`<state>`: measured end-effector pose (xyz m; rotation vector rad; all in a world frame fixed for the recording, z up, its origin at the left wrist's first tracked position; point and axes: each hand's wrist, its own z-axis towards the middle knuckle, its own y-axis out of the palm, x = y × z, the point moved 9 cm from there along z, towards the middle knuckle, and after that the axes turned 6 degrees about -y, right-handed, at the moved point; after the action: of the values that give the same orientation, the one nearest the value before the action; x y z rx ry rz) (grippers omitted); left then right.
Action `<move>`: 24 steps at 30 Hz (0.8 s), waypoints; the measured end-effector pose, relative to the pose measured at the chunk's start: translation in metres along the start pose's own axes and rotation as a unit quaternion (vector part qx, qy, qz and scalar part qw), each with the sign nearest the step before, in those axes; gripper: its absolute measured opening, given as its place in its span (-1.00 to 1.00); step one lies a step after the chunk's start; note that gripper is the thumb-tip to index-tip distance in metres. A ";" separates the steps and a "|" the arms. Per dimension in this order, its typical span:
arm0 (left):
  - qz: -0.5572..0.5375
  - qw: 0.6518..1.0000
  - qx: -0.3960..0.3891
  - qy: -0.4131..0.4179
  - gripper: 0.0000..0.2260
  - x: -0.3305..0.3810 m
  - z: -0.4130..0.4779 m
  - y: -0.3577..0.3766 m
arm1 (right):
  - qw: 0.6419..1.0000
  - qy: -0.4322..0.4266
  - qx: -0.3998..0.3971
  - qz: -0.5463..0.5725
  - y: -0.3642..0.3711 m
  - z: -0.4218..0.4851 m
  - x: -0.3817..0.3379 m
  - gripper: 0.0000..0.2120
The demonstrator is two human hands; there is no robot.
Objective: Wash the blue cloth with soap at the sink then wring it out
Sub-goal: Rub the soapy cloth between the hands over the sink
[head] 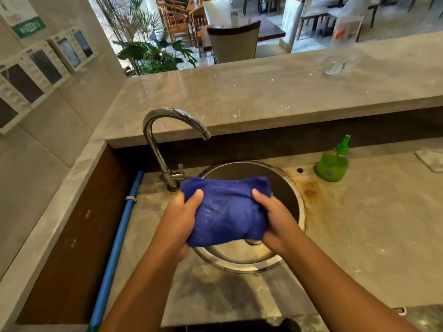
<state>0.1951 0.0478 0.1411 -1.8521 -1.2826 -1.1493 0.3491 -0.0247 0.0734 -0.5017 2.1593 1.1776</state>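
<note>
A wet blue cloth [227, 209], bunched into a thick wad, is held over the round steel sink [300, 200]. My left hand [181, 219] grips its left side with the thumb on top. My right hand [275, 216] grips its right side the same way. The chrome tap [155, 144] stands behind the cloth to the left, its spout above the basin, and no water is seen running. A green soap bottle [333, 164] stands upright on the counter to the right of the sink.
A raised stone ledge [239, 97] runs behind the sink, with a clear glass [334, 64] on it at the right. A blue pipe [117, 245] runs down the left of the lower counter [359, 231]. White frames [40, 68] hang on the left wall.
</note>
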 end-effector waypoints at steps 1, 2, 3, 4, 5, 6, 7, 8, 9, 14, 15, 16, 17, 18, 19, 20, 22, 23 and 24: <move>0.039 0.999 0.033 0.006 -0.85 -0.003 0.004 -0.007 | 0.998 -0.035 0.015 -0.040 -0.002 0.002 -0.007 -0.73; 0.045 0.998 0.049 0.011 -0.85 -0.005 0.007 -0.009 | 0.994 -0.064 0.020 -0.088 0.000 0.002 -0.013 -0.76; 0.039 0.997 0.058 0.011 -0.85 -0.009 0.009 -0.010 | 0.985 -0.091 0.025 -0.143 0.002 0.001 -0.018 -0.77; 0.032 0.997 0.064 0.009 -0.85 -0.013 0.011 -0.011 | 0.972 -0.118 0.027 -0.200 0.005 0.000 -0.023 -0.77; 0.024 0.997 0.072 0.007 -0.85 -0.016 0.012 -0.011 | 0.957 -0.147 0.024 -0.248 0.011 -0.003 -0.027 -0.79; 0.015 0.997 0.079 0.008 -0.85 -0.019 0.013 -0.010 | 0.943 -0.177 0.020 -0.280 0.017 -0.008 -0.031 -0.84; 0.007 0.996 0.085 0.013 -0.83 -0.022 0.012 -0.006 | 0.934 -0.204 0.011 -0.293 0.026 -0.014 -0.033 -0.89; 0.003 0.996 0.089 0.018 -0.82 -0.024 0.011 -0.001 | 0.925 -0.228 0.001 -0.303 0.035 -0.020 -0.034 -0.91; 0.006 0.996 0.088 0.027 -0.81 -0.025 0.008 0.008 | 0.913 -0.253 -0.007 -0.321 0.044 -0.025 -0.034 -0.91; 0.007 0.993 0.040 0.110 -0.79 -0.018 -0.022 0.049 | 0.878 -0.304 0.029 -0.368 0.057 -0.025 -0.041 -0.86; 0.007 0.992 0.023 0.125 -0.80 -0.012 -0.026 0.052 | 0.886 -0.306 0.044 -0.346 0.054 -0.024 -0.046 -0.84; 0.006 0.991 0.023 0.132 -0.81 -0.007 -0.027 0.050 | 0.893 -0.308 0.052 -0.325 0.052 -0.026 -0.048 -0.84; -0.011 0.991 0.042 0.130 -0.82 -0.005 -0.024 0.044 | 0.896 -0.311 0.048 -0.314 0.054 -0.032 -0.049 -0.85; -0.034 0.990 0.066 0.120 -0.82 -0.003 -0.018 0.036 | 0.895 -0.318 0.025 -0.311 0.061 -0.041 -0.048 -0.86; -0.054 0.989 0.086 0.106 -0.80 -0.002 -0.012 0.028 | 0.888 -0.327 -0.011 -0.322 0.071 -0.052 -0.044 -0.86; -0.069 0.988 0.095 0.097 -0.77 -0.002 -0.007 0.023 | 0.875 -0.334 -0.049 -0.346 0.082 -0.061 -0.040 -0.86; -0.101 0.987 0.093 0.082 -0.79 -0.008 -0.007 0.025 | 0.848 -0.348 -0.084 -0.390 0.095 -0.067 -0.040 -0.87; -0.120 0.987 0.083 0.069 -0.83 -0.013 -0.009 0.030 | 0.845 -0.356 -0.067 -0.393 0.094 -0.061 -0.047 -0.88; -0.126 0.988 0.065 0.062 -0.85 -0.016 -0.015 0.038 | 0.850 -0.361 -0.036 -0.383 0.089 -0.053 -0.056 -0.89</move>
<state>0.2238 0.0153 0.1328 -1.5309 -1.5125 -1.2573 0.3200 -0.0211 0.1872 -0.7176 1.0912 0.7899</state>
